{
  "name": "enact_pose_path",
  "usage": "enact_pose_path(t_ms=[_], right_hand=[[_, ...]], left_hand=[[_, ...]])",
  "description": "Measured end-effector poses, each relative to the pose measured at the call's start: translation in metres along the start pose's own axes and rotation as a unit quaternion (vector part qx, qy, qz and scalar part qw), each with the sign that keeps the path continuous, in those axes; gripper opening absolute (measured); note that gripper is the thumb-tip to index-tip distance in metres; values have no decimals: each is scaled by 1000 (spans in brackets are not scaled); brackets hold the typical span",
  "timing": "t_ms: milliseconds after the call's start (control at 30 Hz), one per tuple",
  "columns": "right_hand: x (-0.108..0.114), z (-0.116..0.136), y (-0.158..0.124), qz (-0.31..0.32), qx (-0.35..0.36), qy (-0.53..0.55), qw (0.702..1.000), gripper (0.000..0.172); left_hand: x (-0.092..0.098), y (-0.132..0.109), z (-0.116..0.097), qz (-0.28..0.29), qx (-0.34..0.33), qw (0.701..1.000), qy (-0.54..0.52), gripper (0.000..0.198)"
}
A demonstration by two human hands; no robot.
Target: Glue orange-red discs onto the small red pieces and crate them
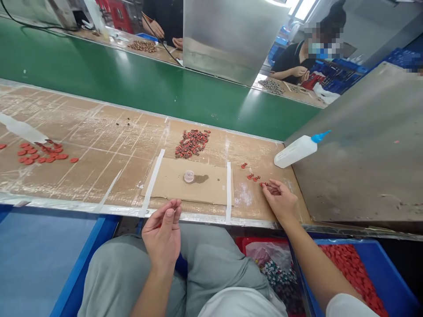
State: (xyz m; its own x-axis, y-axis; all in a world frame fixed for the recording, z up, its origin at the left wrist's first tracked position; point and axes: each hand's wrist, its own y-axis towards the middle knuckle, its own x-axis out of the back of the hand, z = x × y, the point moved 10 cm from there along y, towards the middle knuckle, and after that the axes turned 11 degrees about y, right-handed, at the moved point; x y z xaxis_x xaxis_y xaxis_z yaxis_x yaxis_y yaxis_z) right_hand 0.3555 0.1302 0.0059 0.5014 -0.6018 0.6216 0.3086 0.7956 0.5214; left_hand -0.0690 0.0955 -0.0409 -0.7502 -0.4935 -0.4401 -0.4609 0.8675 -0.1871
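My right hand (279, 200) rests on the brown bench, its fingertips pinched on a small red part (264, 185). Several similar red parts (250, 176) lie just beyond it. My left hand (161, 233) is raised over my lap, fingers curled toward the thumb; a speck of red shows between them, too small to identify. Ahead of it lies a cardboard sheet (201, 182) taped down, with a small clear cup (189, 176) beside a brown stain. A heap of red parts (192, 143) sits beyond the sheet, and red discs (33, 154) are scattered at the left.
A white glue bottle (295, 151) with a blue nozzle lies against a metal panel (357, 145) at the right. A green conveyor belt (132, 83) runs behind the bench. Below my right arm, a blue crate (350, 273) holds red discs. A co-worker (292, 68) sits across the belt.
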Motion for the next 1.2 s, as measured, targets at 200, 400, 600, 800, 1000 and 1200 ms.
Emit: enact_pose_path(t_ms=[200,400,600,800,1000,1200], right_hand=[[-9,-5,2,11,-5,9,1000,36],[1,2,4,-7,-28,44,999,40],[29,51,-13,-112,13,192,975,23],[-40,204,-71,229,206,276,910,38],[-89,256,-105,335,231,285,868,38],[-96,257,-111,328,207,281,878,33]], left_hand=[[1,1,0,-11,-2,1000,10,12],[4,1,2,-17,21,1000,-8,13],[-9,-2,15,38,131,984,-114,33],[-47,-22,22,145,231,935,-224,51],[-60,-39,22,184,272,914,-237,55],[-57,-41,21,185,263,914,-247,54]])
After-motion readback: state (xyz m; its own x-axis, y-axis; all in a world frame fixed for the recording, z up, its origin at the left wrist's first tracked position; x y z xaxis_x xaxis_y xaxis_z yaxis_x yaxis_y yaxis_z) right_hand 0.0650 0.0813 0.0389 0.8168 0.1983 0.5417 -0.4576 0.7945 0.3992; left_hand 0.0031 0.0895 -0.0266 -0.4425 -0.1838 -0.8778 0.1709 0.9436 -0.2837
